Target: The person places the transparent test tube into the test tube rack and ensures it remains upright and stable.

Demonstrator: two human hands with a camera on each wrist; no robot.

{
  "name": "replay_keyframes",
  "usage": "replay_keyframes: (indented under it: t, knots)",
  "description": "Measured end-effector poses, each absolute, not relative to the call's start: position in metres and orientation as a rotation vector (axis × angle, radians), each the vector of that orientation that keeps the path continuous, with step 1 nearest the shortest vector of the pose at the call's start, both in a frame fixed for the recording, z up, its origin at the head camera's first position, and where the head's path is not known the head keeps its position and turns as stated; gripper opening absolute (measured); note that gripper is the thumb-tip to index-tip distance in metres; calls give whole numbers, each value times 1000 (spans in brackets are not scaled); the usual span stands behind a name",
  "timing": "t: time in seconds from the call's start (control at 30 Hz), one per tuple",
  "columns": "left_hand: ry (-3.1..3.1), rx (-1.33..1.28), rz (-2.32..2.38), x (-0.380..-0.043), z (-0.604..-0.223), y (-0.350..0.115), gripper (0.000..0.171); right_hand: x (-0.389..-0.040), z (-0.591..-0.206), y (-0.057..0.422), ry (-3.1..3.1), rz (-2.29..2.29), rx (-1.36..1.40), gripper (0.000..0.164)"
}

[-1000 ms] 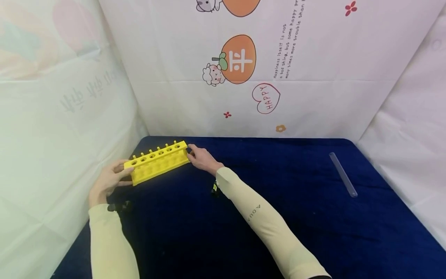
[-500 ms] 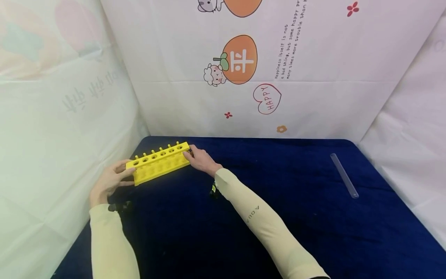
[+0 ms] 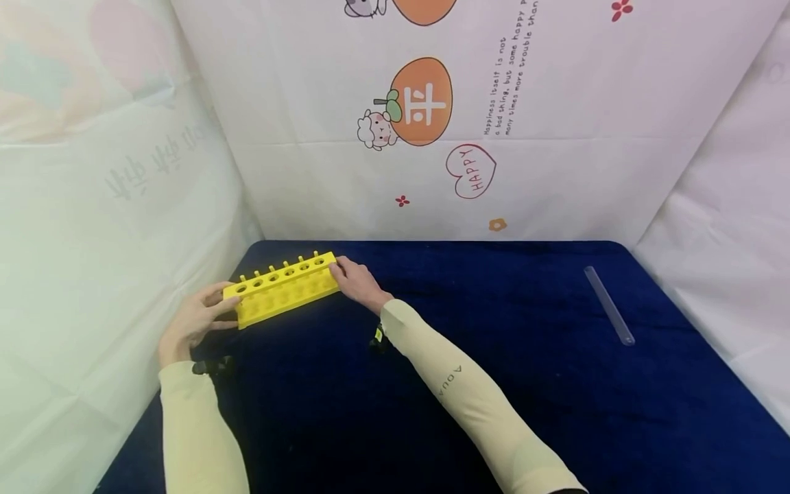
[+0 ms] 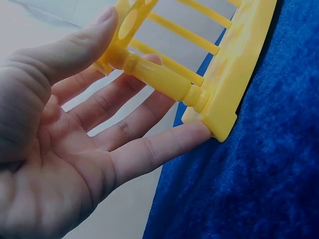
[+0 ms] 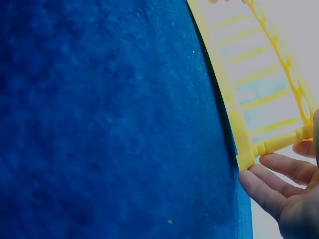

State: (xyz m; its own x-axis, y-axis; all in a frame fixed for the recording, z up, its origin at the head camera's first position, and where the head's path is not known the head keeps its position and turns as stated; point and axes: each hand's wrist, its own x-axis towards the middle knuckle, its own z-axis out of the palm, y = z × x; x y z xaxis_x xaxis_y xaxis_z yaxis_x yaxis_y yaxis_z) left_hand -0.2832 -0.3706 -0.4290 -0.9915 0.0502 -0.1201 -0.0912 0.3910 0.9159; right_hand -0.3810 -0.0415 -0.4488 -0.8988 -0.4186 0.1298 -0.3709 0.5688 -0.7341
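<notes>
— Where's the yellow rack [image 3: 286, 295]?
— Upright on the surface [image 3: 487, 295], back left! Left hand [image 3: 193, 319] pinches one end, lower fingers [image 4: 159, 149] spread; right arm [image 3: 457, 384] slants across, right hand [image 3: 360, 282] gripping the other end.

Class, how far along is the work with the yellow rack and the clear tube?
Done: the rack is upright, seemingly resting on the table, far left. In hand: left hand and right hand hold its ends. Remaining, probably: the tube, lying apart on the right; none stands in the rack.
</notes>
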Motion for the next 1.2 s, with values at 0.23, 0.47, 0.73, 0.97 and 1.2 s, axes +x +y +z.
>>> replay_keyframes:
  t: [0.23,0.47,0.73,0.97,1.2]
  knots:
    - [2513,-29,1668,-283,-429,-366,71,-378,-452,-42,2725,-1295,-591,57]
    - [2515,-38,1669,-286,-427,-361,71,-379,-452,-39,2737,-1320,-604,56]
    - [2519,-81,1647,-287,-427,-358,79,-379,-451,-33,2737,-1323,-617,54]
    - [2524,-71,1632,-287,-427,-357,80,-378,-452,-31,2746,-1332,-616,54]
    - [2527,-55,1637,-291,-429,-356,77,-375,-450,-29,2745,-1334,-574,54]
